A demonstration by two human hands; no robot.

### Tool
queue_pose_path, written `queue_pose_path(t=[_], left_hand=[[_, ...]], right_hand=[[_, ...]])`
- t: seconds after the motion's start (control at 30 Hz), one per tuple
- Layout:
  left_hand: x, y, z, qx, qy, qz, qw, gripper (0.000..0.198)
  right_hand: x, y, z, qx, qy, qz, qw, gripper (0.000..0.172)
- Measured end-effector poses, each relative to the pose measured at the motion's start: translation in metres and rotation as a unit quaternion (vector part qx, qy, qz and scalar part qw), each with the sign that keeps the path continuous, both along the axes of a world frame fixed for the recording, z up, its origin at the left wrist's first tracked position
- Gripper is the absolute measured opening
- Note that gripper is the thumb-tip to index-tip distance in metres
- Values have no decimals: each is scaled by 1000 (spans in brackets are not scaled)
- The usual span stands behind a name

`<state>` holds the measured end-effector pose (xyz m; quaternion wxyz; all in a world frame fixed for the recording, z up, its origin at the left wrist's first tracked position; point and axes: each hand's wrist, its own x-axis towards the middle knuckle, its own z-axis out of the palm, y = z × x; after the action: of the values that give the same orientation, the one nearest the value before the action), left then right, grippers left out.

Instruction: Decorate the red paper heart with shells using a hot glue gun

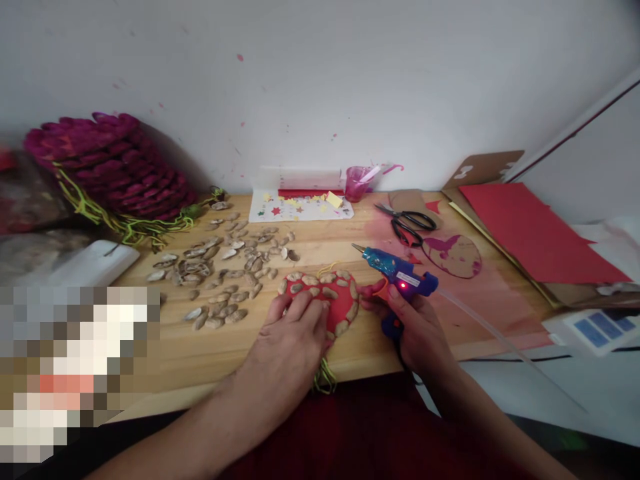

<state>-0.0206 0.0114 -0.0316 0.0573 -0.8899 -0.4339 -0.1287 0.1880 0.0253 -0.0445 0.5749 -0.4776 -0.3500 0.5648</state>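
A red heart (345, 308) edged with peanut shells lies near the front of the wooden table, with a few shells also inside the border. My left hand (297, 327) rests over its left side, fingers bent and close together; whatever is under the fingertips is hidden. Green strings (325, 379) hang from the heart's lower tip. To the right of the heart, my right hand (417, 323) grips a blue glue gun (400, 272) by its handle, near the orange trigger. Its nozzle points up and left, apart from the heart. A red light glows on the gun, and a clear glue stick (493, 330) trails out behind.
Loose peanut shells (225, 293) spread across the left. A stack of magenta shell pieces (115, 167) leans at the back left. Black-handled scissors (407, 220), a cardboard oval (454, 256), a pink cup (357, 185) and red sheets (525, 230) occupy the back and right.
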Motion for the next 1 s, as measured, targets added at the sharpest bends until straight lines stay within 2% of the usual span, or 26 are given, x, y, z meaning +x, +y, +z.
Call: queue_pose_path(t=[0.37,0.7,0.9,1.0], left_hand=[[0,-1,0,11,12,-13,1000,19],[-2,0,4,8,30,-25,999,22],[-1,-8,14,-7,55,-12,998,22],[-5,-8,22,-6,12,-10,1000,28]], right_hand=[[1,1,-4,-3,-5,-3,1000,20],[-1,1,5,-47,-17,-31,998,33],[-3,2,9,-51,-29,-46,997,33],[-4,3,10,-51,-17,-49,997,35]])
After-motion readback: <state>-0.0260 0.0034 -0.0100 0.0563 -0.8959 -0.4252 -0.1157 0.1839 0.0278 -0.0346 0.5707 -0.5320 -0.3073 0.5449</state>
